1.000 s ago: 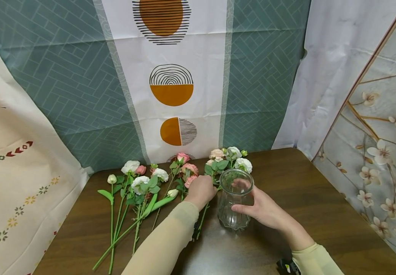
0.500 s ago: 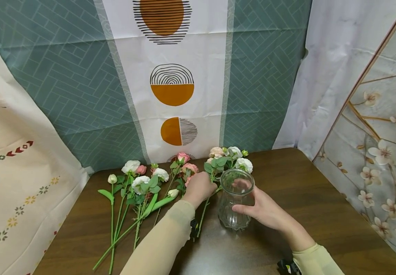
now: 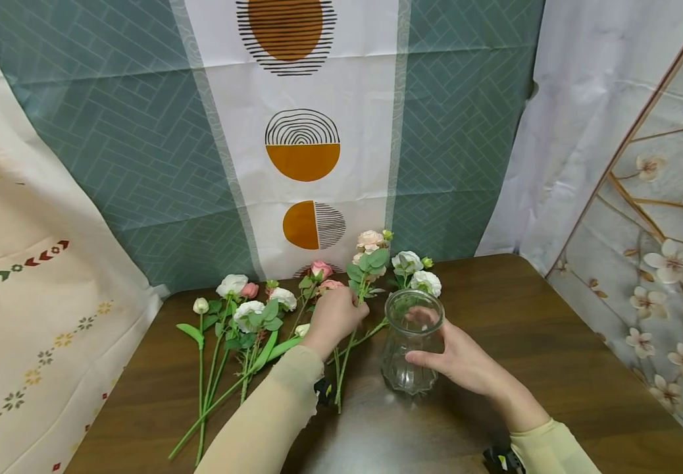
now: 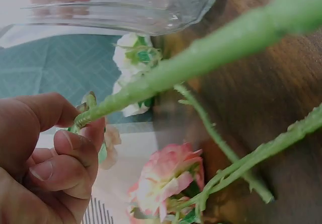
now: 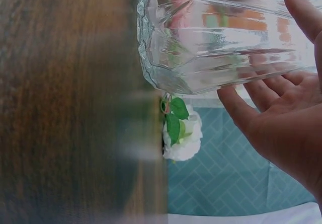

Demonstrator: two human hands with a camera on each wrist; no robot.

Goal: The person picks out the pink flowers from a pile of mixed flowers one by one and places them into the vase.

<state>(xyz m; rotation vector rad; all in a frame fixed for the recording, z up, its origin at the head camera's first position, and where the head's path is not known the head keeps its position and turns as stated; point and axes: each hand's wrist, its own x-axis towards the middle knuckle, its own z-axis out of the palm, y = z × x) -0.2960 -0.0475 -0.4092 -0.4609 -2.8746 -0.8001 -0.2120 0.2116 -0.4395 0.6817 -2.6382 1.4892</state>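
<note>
Between thumb and fingers my left hand [image 3: 335, 320] pinches the green stem [image 4: 201, 65] of a cream-peach artificial rose spray [image 3: 371, 241]. Its blooms stand above the table's far edge, and the stem slants down toward me. My right hand [image 3: 466, 359] holds a clear ribbed glass vase [image 3: 405, 372], thumb on the near side and fingers curved round the far side. The vase stands upright with no flowers in it. Behind it lies a white rose spray [image 3: 426, 283]. Pink roses [image 4: 171, 178] lie beside my left hand, partly hidden by it in the head view.
Left on the wooden table [image 3: 495, 316] lie white roses [image 3: 249, 316], a pink bud [image 3: 249, 291] and a white tulip [image 3: 201, 305], with crossing stems. Another tulip [image 3: 302, 330] lies by my left wrist. A patterned cloth [image 3: 460, 131] hangs behind the table.
My left hand has raised the peach rose spray up and to the left, away from the white roses. My right hand stays on the vase. The head view has shifted slightly.
</note>
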